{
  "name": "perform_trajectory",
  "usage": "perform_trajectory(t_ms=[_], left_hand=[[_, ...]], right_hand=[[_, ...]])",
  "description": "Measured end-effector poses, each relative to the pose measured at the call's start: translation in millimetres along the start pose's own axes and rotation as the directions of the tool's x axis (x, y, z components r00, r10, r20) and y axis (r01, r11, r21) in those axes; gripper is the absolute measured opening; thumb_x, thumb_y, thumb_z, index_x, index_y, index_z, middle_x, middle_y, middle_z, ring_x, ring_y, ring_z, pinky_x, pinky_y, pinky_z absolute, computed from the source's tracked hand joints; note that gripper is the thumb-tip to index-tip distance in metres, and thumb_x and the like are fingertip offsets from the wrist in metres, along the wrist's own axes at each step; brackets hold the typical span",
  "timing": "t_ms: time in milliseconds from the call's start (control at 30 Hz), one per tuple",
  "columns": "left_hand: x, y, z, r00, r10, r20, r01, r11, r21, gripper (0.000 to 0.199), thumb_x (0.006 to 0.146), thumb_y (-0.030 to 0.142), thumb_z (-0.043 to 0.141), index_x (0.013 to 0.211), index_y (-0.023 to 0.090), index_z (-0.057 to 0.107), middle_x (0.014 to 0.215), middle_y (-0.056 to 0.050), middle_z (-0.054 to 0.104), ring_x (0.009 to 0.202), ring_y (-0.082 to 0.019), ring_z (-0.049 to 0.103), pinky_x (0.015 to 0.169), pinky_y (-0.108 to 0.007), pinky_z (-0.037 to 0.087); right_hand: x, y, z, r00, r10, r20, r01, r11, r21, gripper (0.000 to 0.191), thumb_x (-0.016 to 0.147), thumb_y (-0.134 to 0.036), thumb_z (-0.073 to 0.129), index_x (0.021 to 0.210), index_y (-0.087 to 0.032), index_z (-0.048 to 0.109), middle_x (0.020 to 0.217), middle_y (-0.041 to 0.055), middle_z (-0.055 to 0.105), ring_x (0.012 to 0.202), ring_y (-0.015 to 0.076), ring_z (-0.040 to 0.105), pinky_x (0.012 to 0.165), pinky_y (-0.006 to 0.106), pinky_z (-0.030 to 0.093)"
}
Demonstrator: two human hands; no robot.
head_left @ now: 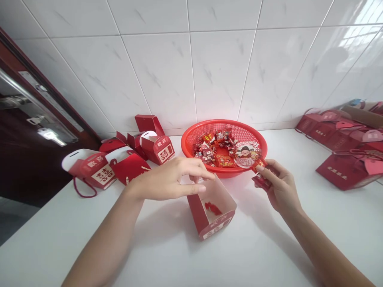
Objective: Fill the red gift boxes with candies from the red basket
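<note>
Head camera, and the hands are apart: the right hand point(283, 188) pinches shiny, crinkled wrapped sweets point(262, 181); the left hand point(172, 177) hangs loosely spread at an open-topped cardboard box point(198, 212), contact unclear. Smooth, oblong, that box sits before a round, perforated plastic basket point(206, 129), long axis running toward the viewer, printed end nearest, angled slightly right. Glossy tiles point(220, 71) rise behind.
</note>
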State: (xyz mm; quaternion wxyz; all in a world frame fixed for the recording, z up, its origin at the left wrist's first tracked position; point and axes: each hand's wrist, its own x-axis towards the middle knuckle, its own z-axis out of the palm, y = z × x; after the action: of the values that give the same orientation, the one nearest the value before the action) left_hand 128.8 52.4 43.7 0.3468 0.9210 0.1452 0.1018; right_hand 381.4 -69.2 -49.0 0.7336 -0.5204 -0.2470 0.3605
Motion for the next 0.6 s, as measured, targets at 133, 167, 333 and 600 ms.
perform_trajectory(t_ms=[133,167,333,600], left_hand=[[0.9,-3.2,1.2,1.000,-0.017,0.026,0.016,0.999,0.034,0.024,0.091,0.030,0.068,0.111,0.028,0.081,0.110,-0.005,0.076,0.096,-0.021,0.072,0.084,-0.027,0.054],[1.2,-3.5,1.5,0.999,-0.020,0.041,0.018,0.999,0.040,0.024,0.091,0.031,0.068,0.111,0.027,0.081,0.111,-0.005,0.076,0.096,-0.022,0.072,0.084,-0.027,0.054],[5.0,-7.2,7.3,0.996,-0.075,-0.048,0.073,0.997,-0.033,0.042,0.092,0.042,0.069,0.130,0.026,0.071,0.120,-0.007,0.074,0.105,-0.024,0.070,0.089,-0.030,0.054],[12.3,0.6,14.1,0.939,-0.046,-0.341,-0.133,0.866,-0.482,0.020,0.088,0.036,0.075,0.097,0.018,0.075,0.092,-0.006,0.075,0.092,-0.023,0.071,0.080,-0.030,0.059]], right_hand=[[-0.6,-1.1,1.1,1.000,0.007,-0.004,-0.007,1.000,0.011,0.047,0.048,-0.040,0.098,0.080,-0.020,0.069,0.059,-0.0053,0.060,0.044,0.0111,0.058,0.043,0.024,0.053],[-1.2,-2.1,1.7,1.000,0.007,0.000,-0.007,1.000,0.016,0.047,0.048,-0.039,0.098,0.080,-0.020,0.068,0.057,-0.0058,0.059,0.043,0.0107,0.057,0.043,0.024,0.053],[-9.8,-11.5,11.5,0.996,0.002,0.086,-0.006,0.999,0.046,0.049,0.050,-0.039,0.097,0.083,-0.022,0.065,0.049,-0.0070,0.056,0.040,0.0102,0.051,0.037,0.023,0.048],[-20.8,-36.4,52.1,0.882,-0.104,0.459,0.170,0.980,-0.104,0.028,0.073,-0.037,0.086,0.092,-0.022,0.070,0.059,-0.0043,0.059,0.043,0.0107,0.051,0.041,0.027,0.048]])
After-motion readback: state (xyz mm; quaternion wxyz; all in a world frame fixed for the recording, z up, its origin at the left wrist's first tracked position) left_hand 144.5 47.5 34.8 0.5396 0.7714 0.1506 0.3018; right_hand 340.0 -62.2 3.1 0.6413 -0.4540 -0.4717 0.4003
